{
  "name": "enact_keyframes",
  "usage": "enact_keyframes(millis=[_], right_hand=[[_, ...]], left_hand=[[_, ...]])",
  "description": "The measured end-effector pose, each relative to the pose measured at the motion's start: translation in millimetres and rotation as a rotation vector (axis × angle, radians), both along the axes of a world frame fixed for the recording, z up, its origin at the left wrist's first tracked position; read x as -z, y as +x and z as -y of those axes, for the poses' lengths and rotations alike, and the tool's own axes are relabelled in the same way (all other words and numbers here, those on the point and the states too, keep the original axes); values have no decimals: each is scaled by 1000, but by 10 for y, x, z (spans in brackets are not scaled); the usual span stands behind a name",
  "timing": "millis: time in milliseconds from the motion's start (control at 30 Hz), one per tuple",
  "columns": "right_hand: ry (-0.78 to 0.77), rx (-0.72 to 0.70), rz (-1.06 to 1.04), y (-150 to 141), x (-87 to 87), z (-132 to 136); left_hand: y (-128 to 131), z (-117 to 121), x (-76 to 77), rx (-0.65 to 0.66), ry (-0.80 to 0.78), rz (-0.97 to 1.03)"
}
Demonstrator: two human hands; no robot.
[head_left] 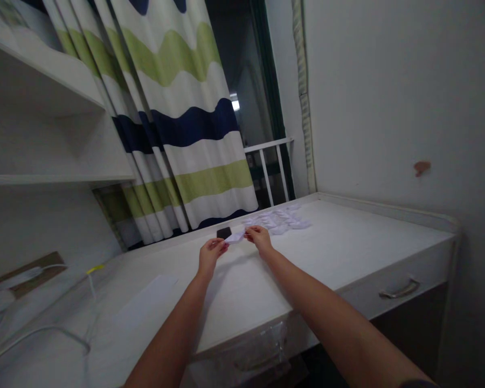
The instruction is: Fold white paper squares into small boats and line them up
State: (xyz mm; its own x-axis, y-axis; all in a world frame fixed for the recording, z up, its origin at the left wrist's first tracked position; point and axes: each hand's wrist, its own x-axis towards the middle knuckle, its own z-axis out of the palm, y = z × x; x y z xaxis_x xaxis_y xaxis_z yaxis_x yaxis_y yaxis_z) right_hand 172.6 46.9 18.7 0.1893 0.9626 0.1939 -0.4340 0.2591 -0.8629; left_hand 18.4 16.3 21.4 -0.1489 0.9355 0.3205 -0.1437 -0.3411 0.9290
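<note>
A small folded piece of white paper [236, 237] is stretched between my two hands above the white desk [242, 302]. My left hand [212, 253] pinches its left end, and my right hand [258, 238] pinches the other end. Just beyond my right hand lies a spread of several small white folded paper pieces [281, 220]. A flat black object [223, 233] rests behind my left hand; its kind is not clear. To the left, a flat white sheet of paper [147, 296] lies on the desk.
Cables [56, 330] and a white power strip [20, 279] occupy the left side. A shelf [52, 180] juts out above them. A striped curtain [186, 124] hangs behind the desk, and a wall [388, 108] stands at the right. Drawers with a metal handle [400, 290] face me.
</note>
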Motion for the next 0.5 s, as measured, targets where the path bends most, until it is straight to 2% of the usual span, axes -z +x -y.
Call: enact_keyframes(millis=[233,500], right_hand=[[1,75,15,245,-241,-65],[18,173,101,795,-371,-299]], left_hand=[[209,-129,-220,61,29,-87],[681,-548,-371,46,129,-274]])
